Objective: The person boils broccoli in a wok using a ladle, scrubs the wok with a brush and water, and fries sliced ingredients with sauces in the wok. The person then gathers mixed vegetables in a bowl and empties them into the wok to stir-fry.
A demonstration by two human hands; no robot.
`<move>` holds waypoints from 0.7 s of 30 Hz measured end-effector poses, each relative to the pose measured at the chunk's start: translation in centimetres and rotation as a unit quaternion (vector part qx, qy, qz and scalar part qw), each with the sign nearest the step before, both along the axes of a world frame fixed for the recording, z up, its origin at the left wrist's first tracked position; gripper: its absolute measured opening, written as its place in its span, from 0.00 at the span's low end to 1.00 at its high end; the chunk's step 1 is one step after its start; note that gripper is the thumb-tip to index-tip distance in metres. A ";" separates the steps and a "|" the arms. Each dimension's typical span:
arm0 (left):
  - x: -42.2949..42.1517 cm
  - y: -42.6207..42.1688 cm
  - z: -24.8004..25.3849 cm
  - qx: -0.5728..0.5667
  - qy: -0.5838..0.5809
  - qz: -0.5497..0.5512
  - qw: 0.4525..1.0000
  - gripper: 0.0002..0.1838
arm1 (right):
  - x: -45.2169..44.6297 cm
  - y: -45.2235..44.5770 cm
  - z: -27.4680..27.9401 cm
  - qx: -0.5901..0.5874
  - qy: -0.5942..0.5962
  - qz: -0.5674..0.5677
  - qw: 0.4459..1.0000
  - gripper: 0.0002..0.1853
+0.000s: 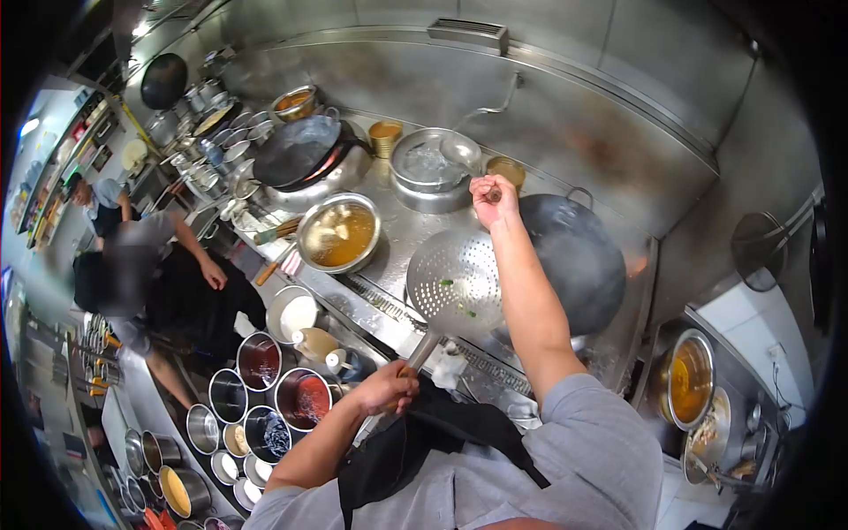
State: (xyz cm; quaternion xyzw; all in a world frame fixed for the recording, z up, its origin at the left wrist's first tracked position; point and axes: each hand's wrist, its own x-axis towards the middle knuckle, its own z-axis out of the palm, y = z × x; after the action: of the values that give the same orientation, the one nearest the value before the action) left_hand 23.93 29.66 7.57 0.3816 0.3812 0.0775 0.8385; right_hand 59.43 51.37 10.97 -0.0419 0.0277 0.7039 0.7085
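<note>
My left hand [387,389] is wrapped round the handle of a large perforated strainer [439,276], which has a few green bits on its surface. The strainer lies over the stove front, left of a dark, steaming wok [579,265] partly hidden by my right forearm. Farther back, my right hand [495,201] grips the handle of a ladle [459,150]. The ladle's bowl is at the right side of a metal pot of water [424,163]; I cannot tell whether it touches the water. Behind my right hand stands a tin [506,170].
A bowl of yellow oil [340,237] stands left of the strainer. Another wok [300,150] sits on the rear-left burner. Several sauce pots, one red [305,399], line the left. A person [168,265] is beside them. At right is an orange-filled bowl [689,378].
</note>
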 end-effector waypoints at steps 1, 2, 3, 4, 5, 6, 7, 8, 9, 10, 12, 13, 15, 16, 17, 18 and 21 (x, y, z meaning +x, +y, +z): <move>1.7 0.6 -0.3 0.024 -0.010 -0.017 1.000 0.10 | 1.3 -1.8 0.6 0.014 0.006 0.015 1.000 0.03; 3.6 1.1 -0.8 0.047 -0.021 -0.034 0.998 0.08 | 2.6 -3.8 1.1 0.026 0.012 0.029 0.999 0.03; 5.8 1.6 -0.5 0.057 -0.024 -0.041 0.997 0.07 | 3.9 -6.0 1.7 0.004 -0.035 0.016 0.999 0.03; 8.1 2.2 -0.2 0.068 -0.024 -0.047 0.996 0.07 | 4.3 -8.9 3.2 0.026 -0.057 0.013 0.998 0.03; 10.7 3.0 -1.2 0.065 -0.053 -0.041 0.996 0.05 | 5.3 -11.2 3.8 0.028 -0.080 0.027 0.996 0.03; 13.3 3.5 -2.5 0.062 -0.080 -0.036 0.994 0.05 | 6.6 -13.7 4.2 0.029 -0.102 0.042 0.993 0.03; 15.7 4.1 -2.5 0.045 -0.075 -0.035 0.996 0.05 | 7.4 -16.2 5.2 -0.027 -0.137 0.044 0.989 0.04; 18.0 4.7 -2.3 0.033 -0.070 -0.034 0.996 0.06 | 7.6 -19.0 6.0 -0.026 -0.183 0.005 0.983 0.07; 20.3 5.3 -2.6 0.032 -0.076 -0.034 0.996 0.07 | 7.5 -21.8 6.9 -0.071 -0.231 -0.035 0.970 0.09; 22.4 5.7 -2.9 0.034 -0.082 -0.034 0.995 0.07 | 7.4 -24.5 7.4 -0.114 -0.278 -0.074 0.951 0.12; 26.0 5.5 -2.6 0.012 -0.069 0.009 0.997 0.07 | 8.0 -29.5 7.6 -0.137 -0.286 -0.071 0.946 0.16; 27.5 5.2 -2.3 0.025 -0.065 0.009 0.998 0.07 | 8.3 -31.9 7.5 -0.160 -0.290 -0.058 0.942 0.20; 30.3 4.7 -3.7 0.021 -0.066 0.015 0.997 0.06 | 8.7 -36.4 6.7 -0.180 -0.254 -0.065 0.948 0.34; 31.5 4.3 -4.2 0.015 -0.064 0.027 0.998 0.06 | 8.7 -38.4 6.5 -0.183 -0.233 -0.066 0.953 0.36; 32.6 3.7 -4.8 0.020 -0.056 0.031 0.998 0.06 | 8.3 -40.2 6.2 -0.198 -0.229 -0.072 0.950 0.33; 33.5 2.9 -4.8 0.021 -0.055 0.029 0.998 0.06 | 7.8 -41.7 5.9 -0.214 -0.222 -0.078 0.948 0.31; 35.5 0.3 -4.1 -0.016 -0.048 0.025 0.998 0.06 | 8.2 -44.5 3.4 -0.122 -0.149 -0.021 0.981 0.42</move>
State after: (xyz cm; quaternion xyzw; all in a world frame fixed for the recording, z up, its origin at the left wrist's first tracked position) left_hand 59.39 29.94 3.44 0.3539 0.3516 0.1105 0.8596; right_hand 67.64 6.85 14.40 -0.2315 0.0083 0.6658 0.7093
